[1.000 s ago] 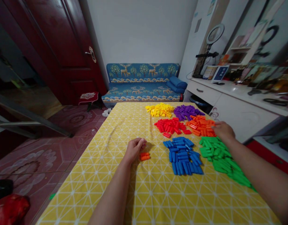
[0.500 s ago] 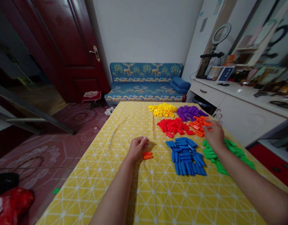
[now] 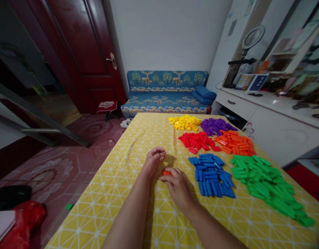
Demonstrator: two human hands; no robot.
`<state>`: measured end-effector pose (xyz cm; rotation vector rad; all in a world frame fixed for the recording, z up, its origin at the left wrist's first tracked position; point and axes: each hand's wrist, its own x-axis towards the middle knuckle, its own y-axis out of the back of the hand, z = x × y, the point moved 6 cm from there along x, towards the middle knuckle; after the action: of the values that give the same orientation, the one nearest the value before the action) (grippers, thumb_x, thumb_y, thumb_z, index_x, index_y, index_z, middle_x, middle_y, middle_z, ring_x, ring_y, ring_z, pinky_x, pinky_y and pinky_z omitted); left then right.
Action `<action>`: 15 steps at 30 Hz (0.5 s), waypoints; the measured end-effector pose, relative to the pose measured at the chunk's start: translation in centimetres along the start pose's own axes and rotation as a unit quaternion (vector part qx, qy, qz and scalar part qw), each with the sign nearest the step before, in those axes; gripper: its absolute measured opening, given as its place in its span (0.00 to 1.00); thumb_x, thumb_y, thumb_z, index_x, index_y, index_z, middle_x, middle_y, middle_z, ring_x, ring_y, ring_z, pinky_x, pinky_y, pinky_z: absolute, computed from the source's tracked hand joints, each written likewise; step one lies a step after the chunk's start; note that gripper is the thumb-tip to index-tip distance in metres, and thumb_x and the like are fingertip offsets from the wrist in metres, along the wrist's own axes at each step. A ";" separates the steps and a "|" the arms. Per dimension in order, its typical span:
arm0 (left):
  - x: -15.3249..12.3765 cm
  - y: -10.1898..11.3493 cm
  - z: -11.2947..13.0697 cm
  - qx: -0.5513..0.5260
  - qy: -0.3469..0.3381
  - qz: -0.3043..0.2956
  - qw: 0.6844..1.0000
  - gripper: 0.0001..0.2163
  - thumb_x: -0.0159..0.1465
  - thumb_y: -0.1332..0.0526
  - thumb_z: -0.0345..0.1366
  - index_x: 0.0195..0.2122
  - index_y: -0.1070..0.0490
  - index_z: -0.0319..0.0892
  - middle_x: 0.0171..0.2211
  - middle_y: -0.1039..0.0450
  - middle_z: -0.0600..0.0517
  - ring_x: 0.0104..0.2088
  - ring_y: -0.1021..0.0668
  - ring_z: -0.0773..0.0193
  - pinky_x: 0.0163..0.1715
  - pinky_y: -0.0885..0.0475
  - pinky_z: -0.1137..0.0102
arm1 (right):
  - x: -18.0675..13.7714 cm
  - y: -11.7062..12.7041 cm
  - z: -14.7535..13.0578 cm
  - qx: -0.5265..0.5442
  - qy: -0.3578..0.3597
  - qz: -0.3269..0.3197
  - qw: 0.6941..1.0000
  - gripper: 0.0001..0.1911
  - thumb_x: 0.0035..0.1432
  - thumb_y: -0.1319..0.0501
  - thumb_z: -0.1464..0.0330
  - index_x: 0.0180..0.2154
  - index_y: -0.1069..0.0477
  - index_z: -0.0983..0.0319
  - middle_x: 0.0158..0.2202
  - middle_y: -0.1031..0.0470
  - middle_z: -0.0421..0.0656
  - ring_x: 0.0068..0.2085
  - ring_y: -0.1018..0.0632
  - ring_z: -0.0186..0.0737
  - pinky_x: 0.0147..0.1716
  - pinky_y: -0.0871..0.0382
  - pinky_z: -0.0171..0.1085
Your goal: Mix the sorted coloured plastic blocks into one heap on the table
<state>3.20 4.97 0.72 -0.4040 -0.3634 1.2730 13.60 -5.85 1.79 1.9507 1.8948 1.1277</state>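
Where hands [image 3: 164, 173] meet, orange pieces [image 3: 166, 173] between

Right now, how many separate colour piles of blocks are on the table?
6: yellow pile and purple pile farthest, red pile and orange pile in the middle, blue pile and green pile nearest.

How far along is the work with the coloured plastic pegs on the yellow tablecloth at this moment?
Sorted by colour: yellow, purple, red, orange, blue and green plastic peg piles. In hand: the right hand sets an orange peg on the small orange peg group on the yellow tablecloth, beside the left hand. Left: the big piles look nearly untouched.
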 end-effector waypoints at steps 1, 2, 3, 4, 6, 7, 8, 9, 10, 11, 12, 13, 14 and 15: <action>-0.1 -0.1 0.1 -0.054 0.017 -0.012 0.998 0.12 0.47 0.30 0.29 0.34 0.25 0.40 0.32 0.26 0.53 0.32 0.25 0.69 0.34 0.31 0.75 | 0.2 0.4 0.5 0.034 -0.009 0.024 0.999 0.19 0.57 0.45 0.78 0.39 0.19 0.54 0.46 0.23 0.44 0.49 0.24 0.43 0.51 0.29 0.45; -0.2 -0.2 0.1 -0.098 0.032 -0.025 0.994 0.14 0.46 0.30 0.28 0.34 0.26 0.41 0.34 0.27 0.53 0.32 0.25 0.70 0.35 0.30 0.75 | 0.4 0.9 1.0 0.067 -0.023 0.049 0.996 0.18 0.58 0.45 0.76 0.41 0.21 0.55 0.46 0.22 0.44 0.48 0.23 0.43 0.51 0.29 0.44; -0.4 -0.3 0.2 -0.129 0.044 -0.038 0.990 0.16 0.45 0.29 0.28 0.36 0.27 0.41 0.35 0.27 0.53 0.33 0.25 0.70 0.36 0.29 0.74 | 0.6 1.2 1.5 0.096 -0.042 0.071 0.992 0.17 0.59 0.45 0.74 0.44 0.22 0.56 0.46 0.22 0.44 0.48 0.22 0.43 0.49 0.28 0.43; -0.5 -0.4 0.4 -0.150 0.051 -0.049 0.986 0.17 0.45 0.28 0.29 0.37 0.28 0.41 0.36 0.28 0.52 0.34 0.25 0.69 0.37 0.28 0.74 | 0.7 1.5 2.0 0.120 -0.063 0.088 0.987 0.15 0.60 0.45 0.72 0.46 0.24 0.57 0.45 0.21 0.44 0.47 0.22 0.43 0.48 0.27 0.43; -0.8 -0.7 0.6 -0.175 0.055 -0.068 0.981 0.19 0.46 0.27 0.31 0.38 0.29 0.40 0.38 0.29 0.51 0.36 0.25 0.69 0.38 0.28 0.74 | 0.7 1.7 2.5 0.151 -0.103 0.104 0.978 0.14 0.60 0.43 0.67 0.47 0.26 0.58 0.45 0.21 0.44 0.45 0.20 0.43 0.44 0.25 0.41; -0.9 -0.8 0.7 -0.181 0.056 -0.077 0.979 0.19 0.46 0.26 0.31 0.38 0.30 0.40 0.38 0.29 0.51 0.36 0.25 0.69 0.38 0.28 0.75 | 0.7 1.7 2.7 0.161 -0.117 0.106 0.974 0.14 0.59 0.43 0.66 0.47 0.27 0.58 0.45 0.20 0.44 0.44 0.20 0.43 0.42 0.25 0.40; -1.0 -1.0 0.7 -0.183 0.058 -0.086 0.978 0.19 0.46 0.26 0.31 0.38 0.30 0.40 0.38 0.30 0.52 0.36 0.25 0.70 0.37 0.28 0.76 | 0.7 1.7 2.7 0.167 -0.125 0.105 0.972 0.14 0.59 0.42 0.65 0.46 0.27 0.58 0.44 0.20 0.44 0.43 0.19 0.43 0.41 0.25 0.39; -1.1 -1.1 0.7 -0.181 0.059 -0.093 0.977 0.19 0.47 0.26 0.31 0.37 0.31 0.41 0.37 0.31 0.52 0.35 0.26 0.71 0.37 0.28 0.76 | 0.7 1.7 2.7 0.171 -0.131 0.104 0.971 0.14 0.59 0.42 0.64 0.46 0.27 0.58 0.44 0.20 0.44 0.42 0.19 0.43 0.39 0.25 0.38; -1.1 -1.2 0.7 -0.179 0.061 -0.099 0.977 0.18 0.47 0.27 0.29 0.37 0.31 0.41 0.37 0.31 0.52 0.35 0.26 0.71 0.37 0.28 0.77 | 0.7 1.6 2.8 0.175 -0.134 0.104 0.970 0.14 0.58 0.41 0.64 0.46 0.27 0.58 0.43 0.20 0.44 0.41 0.19 0.43 0.38 0.25 0.38; -1.1 -1.3 0.7 -0.177 0.061 -0.104 0.977 0.18 0.48 0.27 0.28 0.37 0.32 0.41 0.37 0.32 0.53 0.35 0.26 0.72 0.36 0.28 0.78 | 0.6 1.5 2.9 0.178 -0.136 0.103 0.969 0.14 0.58 0.41 0.64 0.46 0.27 0.58 0.43 0.20 0.44 0.40 0.19 0.43 0.38 0.25 0.38; -1.0 -1.3 0.7 -0.176 0.060 -0.107 0.977 0.17 0.48 0.28 0.27 0.37 0.32 0.41 0.37 0.32 0.53 0.35 0.26 0.72 0.36 0.28 0.78 | 0.6 1.4 2.9 0.183 -0.135 0.101 0.968 0.14 0.58 0.41 0.64 0.46 0.27 0.58 0.43 0.20 0.44 0.40 0.19 0.43 0.38 0.25 0.38; -1.0 -1.4 0.7 -0.177 0.056 -0.110 0.977 0.17 0.49 0.28 0.26 0.37 0.32 0.41 0.37 0.32 0.53 0.35 0.26 0.72 0.35 0.28 0.79 | 0.6 1.2 3.1 0.189 -0.134 0.099 0.968 0.14 0.58 0.41 0.64 0.45 0.27 0.58 0.42 0.20 0.44 0.40 0.19 0.43 0.38 0.24 0.38; -1.0 -1.4 0.8 -0.178 0.053 -0.111 0.976 0.17 0.49 0.29 0.25 0.37 0.32 0.41 0.37 0.32 0.53 0.35 0.26 0.72 0.35 0.29 0.79 | 0.6 1.0 3.2 0.196 -0.133 0.096 0.967 0.13 0.57 0.41 0.64 0.45 0.27 0.58 0.42 0.20 0.44 0.41 0.19 0.43 0.39 0.24 0.38; -1.0 -1.4 0.8 -0.179 0.050 -0.111 0.976 0.17 0.49 0.29 0.25 0.37 0.33 0.41 0.37 0.32 0.53 0.35 0.26 0.73 0.34 0.29 0.79 | 0.6 0.9 3.4 0.203 -0.130 0.093 0.966 0.13 0.57 0.41 0.64 0.45 0.27 0.58 0.42 0.20 0.44 0.42 0.19 0.43 0.40 0.24 0.38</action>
<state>3.70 3.75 2.05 -0.7115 -0.5389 0.9646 16.31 -4.22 0.21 2.3916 1.9428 0.5053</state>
